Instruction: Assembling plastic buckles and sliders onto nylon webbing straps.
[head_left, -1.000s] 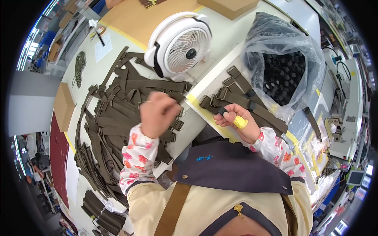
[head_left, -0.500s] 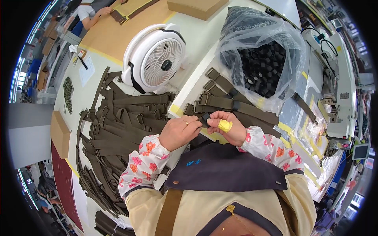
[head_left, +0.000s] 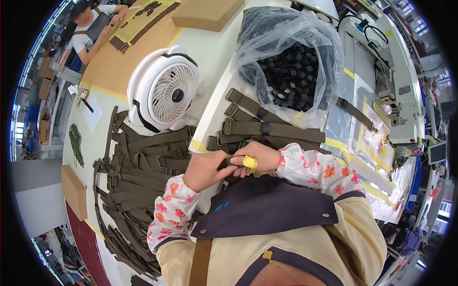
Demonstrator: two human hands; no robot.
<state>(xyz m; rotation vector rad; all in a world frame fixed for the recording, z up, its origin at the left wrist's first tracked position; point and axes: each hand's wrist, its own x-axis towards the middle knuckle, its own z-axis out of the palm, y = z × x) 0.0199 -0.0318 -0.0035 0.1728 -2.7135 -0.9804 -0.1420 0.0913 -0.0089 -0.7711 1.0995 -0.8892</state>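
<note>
1. A workshop: a long pale table [head_left: 210, 100] runs up the view, with a tan mat [head_left: 119, 62] at its far end and a sewing machine [head_left: 381, 62] at the right.
2. The left hand [head_left: 205, 169] is curled shut, its fingers wrapped round one end of a dark strap [head_left: 230, 162] held just above the table's near edge.
3. The right hand [head_left: 260, 157] is closed on the same strap from the other side. It meets the left hand, so the two touch over the strap.
4. A yellow cap [head_left: 247, 162] sits on a right fingertip and presses against the strap between the hands.
5. Most of the strap is hidden by the fingers, so I cannot tell how it is folded or whether it carries a buckle.
6. Just beyond the hands lie several olive straps with metal buckles [head_left: 267, 128], side by side on the table.
7. Behind them stands a clear plastic bag [head_left: 286, 43] full of small black rings [head_left: 291, 71].
8. To the left a white fan [head_left: 164, 90] stands upright, facing the person.
9. Left of the hands and below the fan, a heap of brown straps [head_left: 133, 176] spreads to the table's edge.
10. Both sleeves are floral, over a yellow top and dark apron [head_left: 267, 209].
11. Another person [head_left: 93, 26] sits at the mat in the far left corner, well apart.
12. A cardboard box [head_left: 207, 14] lies at the far end of the table.
</note>
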